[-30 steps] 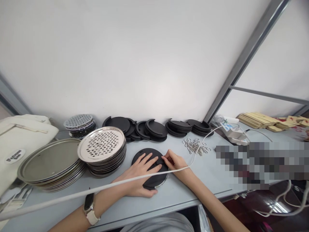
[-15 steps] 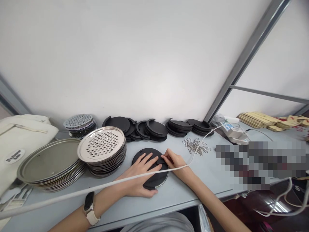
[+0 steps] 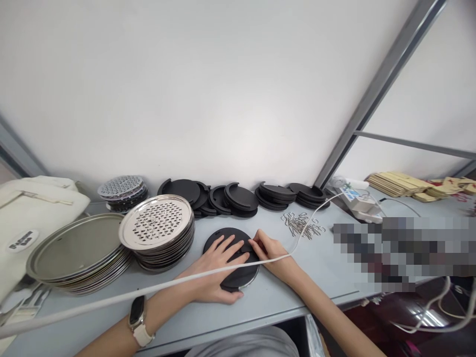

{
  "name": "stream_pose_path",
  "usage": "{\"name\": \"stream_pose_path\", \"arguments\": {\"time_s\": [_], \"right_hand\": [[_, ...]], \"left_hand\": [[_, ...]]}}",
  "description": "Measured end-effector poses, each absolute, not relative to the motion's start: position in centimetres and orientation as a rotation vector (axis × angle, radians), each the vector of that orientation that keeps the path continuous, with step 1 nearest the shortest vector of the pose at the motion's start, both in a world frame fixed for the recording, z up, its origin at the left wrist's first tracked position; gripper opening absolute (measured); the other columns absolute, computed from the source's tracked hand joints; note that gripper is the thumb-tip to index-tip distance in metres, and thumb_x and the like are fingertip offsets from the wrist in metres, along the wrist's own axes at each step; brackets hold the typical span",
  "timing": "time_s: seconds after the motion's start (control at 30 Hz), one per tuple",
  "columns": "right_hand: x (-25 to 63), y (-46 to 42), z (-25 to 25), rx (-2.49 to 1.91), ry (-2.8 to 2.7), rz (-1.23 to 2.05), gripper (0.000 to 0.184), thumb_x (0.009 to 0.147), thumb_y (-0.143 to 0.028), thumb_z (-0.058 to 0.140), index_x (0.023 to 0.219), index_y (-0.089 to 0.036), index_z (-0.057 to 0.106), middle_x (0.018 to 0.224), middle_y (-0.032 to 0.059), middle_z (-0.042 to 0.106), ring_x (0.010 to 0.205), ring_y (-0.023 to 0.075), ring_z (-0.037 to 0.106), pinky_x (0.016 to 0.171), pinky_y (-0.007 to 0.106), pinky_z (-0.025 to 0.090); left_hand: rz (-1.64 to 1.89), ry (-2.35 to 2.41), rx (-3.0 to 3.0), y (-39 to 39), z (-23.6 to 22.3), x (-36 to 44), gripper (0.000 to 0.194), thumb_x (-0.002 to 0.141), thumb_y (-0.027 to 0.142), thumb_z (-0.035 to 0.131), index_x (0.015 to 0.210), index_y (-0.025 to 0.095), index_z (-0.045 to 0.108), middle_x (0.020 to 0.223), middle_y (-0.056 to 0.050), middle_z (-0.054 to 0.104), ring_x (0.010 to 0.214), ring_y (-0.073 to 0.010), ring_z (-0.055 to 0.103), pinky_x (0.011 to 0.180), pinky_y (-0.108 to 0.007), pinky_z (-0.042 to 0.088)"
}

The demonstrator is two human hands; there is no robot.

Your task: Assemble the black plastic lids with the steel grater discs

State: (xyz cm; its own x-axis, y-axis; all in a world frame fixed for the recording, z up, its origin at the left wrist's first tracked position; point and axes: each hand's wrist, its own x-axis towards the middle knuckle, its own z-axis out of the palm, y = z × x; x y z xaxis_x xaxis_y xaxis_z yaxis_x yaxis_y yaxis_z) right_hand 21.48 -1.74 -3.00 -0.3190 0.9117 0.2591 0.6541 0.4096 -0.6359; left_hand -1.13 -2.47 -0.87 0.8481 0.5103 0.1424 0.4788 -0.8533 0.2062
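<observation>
A round black disc (image 3: 240,278) with a shiny metal edge showing at its lower right lies flat on the grey table (image 3: 275,292). My left hand (image 3: 217,270) rests spread across its top, fingers pointing up and right. At the disc's right edge my right hand (image 3: 269,252) is closed, thumb and fingertips pinching at a small dark piece on the surface; what exactly sits between the fingertips is hidden. A white cable (image 3: 159,286) runs in front of both hands. Bent metal wire pins (image 3: 303,225) lie in a loose pile to the right.
Several black discs with raised part-rims (image 3: 241,198) are stacked along the wall. On the left stand a stack of perforated metal discs (image 3: 158,223), a stack of round metal trays (image 3: 82,243) and a white bag (image 3: 33,213). Wooden pieces (image 3: 399,183) lie far right.
Almost nothing differs. My right hand's fingertips have shifted very slightly at the disc's edge; my left hand stays flat in the same place.
</observation>
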Motion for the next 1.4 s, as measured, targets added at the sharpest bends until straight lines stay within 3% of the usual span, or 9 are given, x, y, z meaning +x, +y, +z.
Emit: {"name": "stream_pose_path", "arguments": {"time_s": [0.27, 0.5, 0.73, 1.13, 1.4], "right_hand": [[21.6, -1.6, -3.3, -1.359, -2.099, 0.554, 0.013, 0.096, -0.03, 0.033, 0.085, -0.024, 0.037, 0.068, -0.0021, 0.054, 0.057, 0.0156, 0.054, 0.057, 0.025, 0.038], [21.5, -1.7, -2.9, -1.362, -2.1, 0.552, 0.014, 0.095, -0.029, 0.033, 0.082, -0.024, 0.035, 0.062, -0.0039, 0.049, 0.052, 0.0141, 0.048, 0.054, 0.024, 0.035], [21.5, -2.1, -2.9, -1.299, -2.165, 0.521, 0.013, 0.09, -0.033, 0.045, 0.088, -0.023, 0.037, 0.062, -0.0057, 0.044, 0.052, 0.0124, 0.042, 0.051, 0.022, 0.032], [21.0, -2.0, -2.2, -1.42, -2.097, 0.618, 0.015, 0.085, -0.032, 0.046, 0.08, -0.024, 0.034, 0.062, -0.0057, 0.046, 0.052, 0.0126, 0.046, 0.053, 0.022, 0.035], [20.9, -1.9, -2.8, -1.396, -2.169, 0.424, 0.006, 0.083, -0.021, 0.038, 0.081, -0.024, 0.034, 0.059, -0.0047, 0.047, 0.048, 0.0126, 0.044, 0.049, 0.022, 0.032]], "left_hand": [[0.308, 0.757, 2.87, -2.5, -0.9, -1.2, 0.085, 0.071, 0.044, 0.067, 0.144, 0.023, 0.03, 0.151, -0.01, 0.026, 0.138, -0.0372, 0.018, 0.111, -0.054, 0.015], [0.307, 0.754, 2.871, -2.5, -0.9, -1.1, 0.084, 0.071, 0.044, 0.068, 0.143, 0.022, 0.031, 0.15, -0.011, 0.027, 0.138, -0.0372, 0.018, 0.111, -0.053, 0.015], [0.31, 0.739, 2.851, -2.5, -0.8, -1.1, 0.085, 0.069, 0.044, 0.069, 0.143, 0.023, 0.031, 0.15, -0.011, 0.028, 0.138, -0.037, 0.02, 0.112, -0.053, 0.015], [0.295, 0.729, 2.842, -2.5, -0.7, -1.1, 0.087, 0.069, 0.043, 0.069, 0.144, 0.024, 0.03, 0.151, -0.01, 0.027, 0.138, -0.0367, 0.018, 0.112, -0.053, 0.014], [0.315, 0.717, 2.844, -2.5, -0.8, -1.1, 0.09, 0.069, 0.044, 0.069, 0.145, 0.024, 0.027, 0.151, -0.01, 0.026, 0.138, -0.0367, 0.018, 0.112, -0.053, 0.014]]}}
